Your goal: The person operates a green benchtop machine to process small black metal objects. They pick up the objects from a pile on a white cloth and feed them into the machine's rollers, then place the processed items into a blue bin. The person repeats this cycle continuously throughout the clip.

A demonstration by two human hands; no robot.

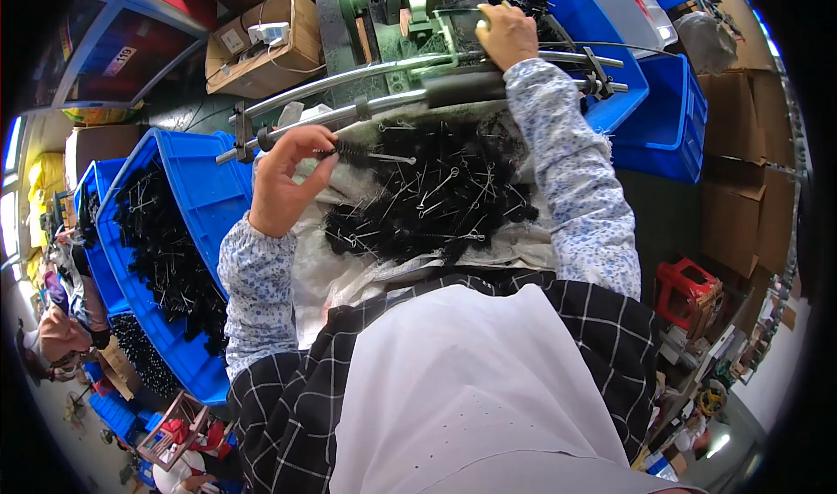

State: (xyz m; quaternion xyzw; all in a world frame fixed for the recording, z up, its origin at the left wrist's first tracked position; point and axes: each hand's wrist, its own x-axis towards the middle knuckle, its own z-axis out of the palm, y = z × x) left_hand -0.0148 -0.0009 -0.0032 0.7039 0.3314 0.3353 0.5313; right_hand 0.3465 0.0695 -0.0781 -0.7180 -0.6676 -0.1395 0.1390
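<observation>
Edges, all vs. the brush pile (410,219): on its L, the wall of the big blue bin (207,189) runs close by the L sleeve (257,285), so room's tight there. Beyond the pile, two metal rails (305,88) cross L to R in front of the green machine (417,23). Over the pile, btw L hand (292,176) & R forearm, there's open air. R of the pile, the R sleeve (580,176) is the border; past it, a strip of dark floor (658,206).

L hand's at the pile's far-L edge, thumb + fingertips clamped on the bristle end of one black brush (353,151); its wire shank & loop point R, over the pile. R hand (507,36) is beyond the pile, far-R, arm stretched past the rails, fingers bent at the machine's R side; can't tell if they're clamped on anything.

Surface/room: L of the pile, the bin holds more black brushes; far-L, a cardboard box (301,27) w/ a white device (268,34). Under the pile, whitish cloth (336,267), rumpled on the near side. R of the pile: blue tub (684,123), red plastic item (671,293) near-R, then tall cartons (732,180) farthest R.
</observation>
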